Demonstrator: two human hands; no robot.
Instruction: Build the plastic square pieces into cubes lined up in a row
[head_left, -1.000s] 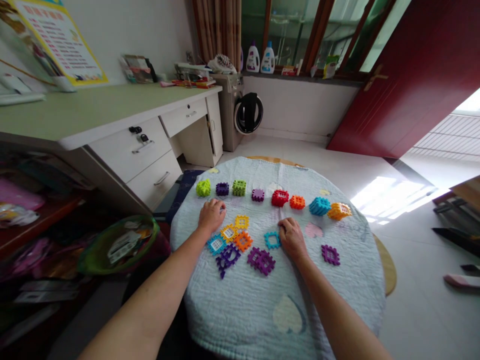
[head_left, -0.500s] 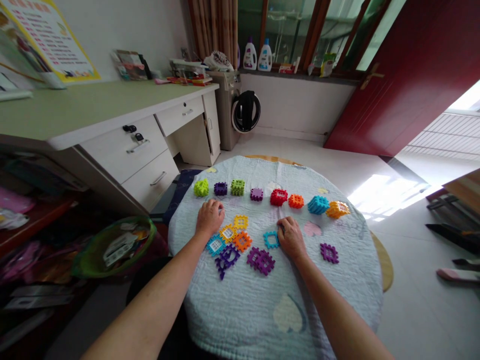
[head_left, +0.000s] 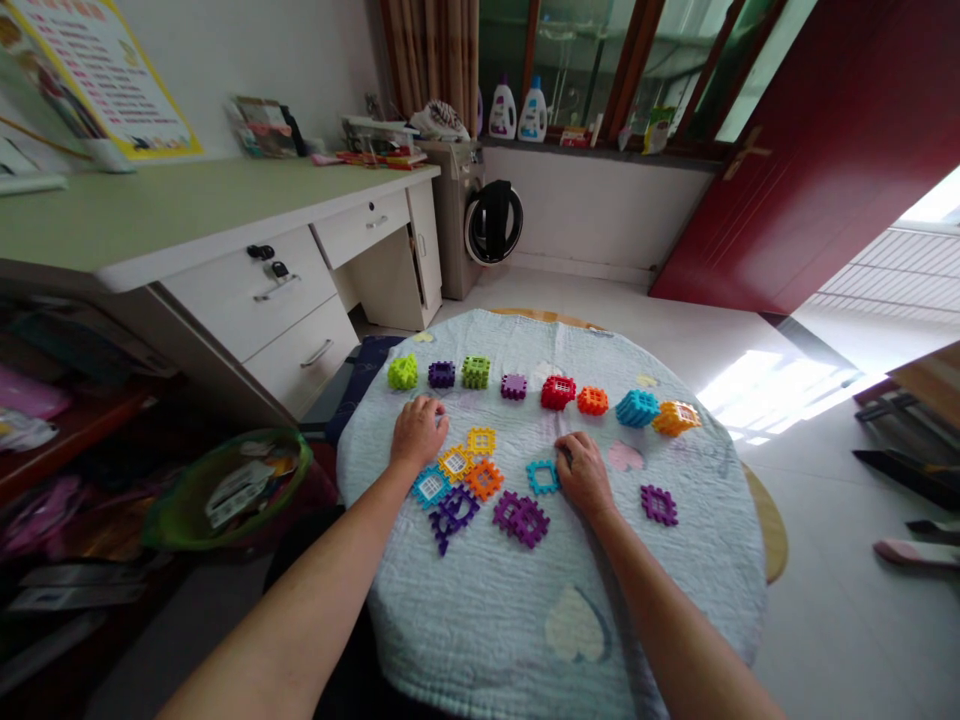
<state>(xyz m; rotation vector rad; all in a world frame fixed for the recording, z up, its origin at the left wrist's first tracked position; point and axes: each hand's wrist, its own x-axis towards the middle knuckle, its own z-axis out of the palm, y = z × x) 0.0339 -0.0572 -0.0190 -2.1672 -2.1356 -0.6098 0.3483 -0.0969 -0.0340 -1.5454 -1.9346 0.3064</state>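
My left hand point(head_left: 418, 431) rests knuckles-up on the round table's pale blue cloth point(head_left: 525, 620), fingers curled, beside a cluster of flat toothed tiles: yellow point(head_left: 481, 441), orange point(head_left: 486, 479), blue point(head_left: 430, 486) and purple point(head_left: 453, 511). My right hand point(head_left: 582, 473) lies curled too, its fingers touching a teal frame tile point(head_left: 542, 477). Whether either hand holds anything is hidden. Purple tiles lie at the centre point(head_left: 521, 518) and to the right point(head_left: 660, 504). A row of assembled cubes runs across the far side, from lime point(head_left: 403, 372) through red point(head_left: 558, 392) to orange-white point(head_left: 676, 418).
A white desk with drawers point(head_left: 255, 290) stands at the left, a green basket point(head_left: 225, 490) below it. A washing machine point(head_left: 472, 215) is at the back and a red door point(head_left: 825, 150) at the right. Tiled floor surrounds the table.
Both hands stay in place on the cloth; only the view has shifted slightly.
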